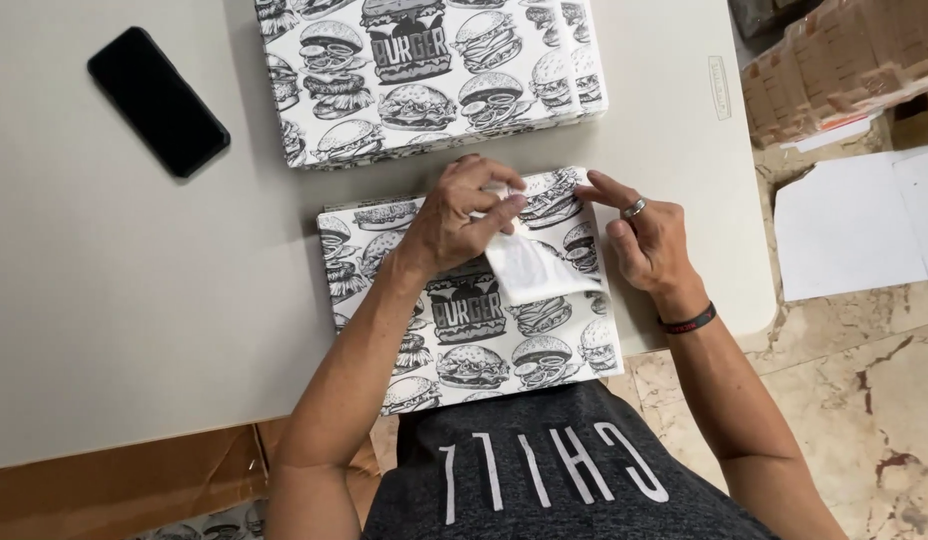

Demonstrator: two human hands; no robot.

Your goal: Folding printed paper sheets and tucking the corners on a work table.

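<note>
While the near stack of burger-printed flat cartons (464, 330) lies at the tabletop (134, 300) edge, I see my left hand (459, 215) with fingers pinched on the top sheet's folded-up corner (534, 265), its white underside showing. My right hand (649, 240) rests at the stack's right edge, fingers spread loose, holding nothing. The sheet looks only partly lifted, so I judge separating it is barely begun. A second printed stack (434, 75) sits farther off, a black phone (159, 100) well to the left.
</note>
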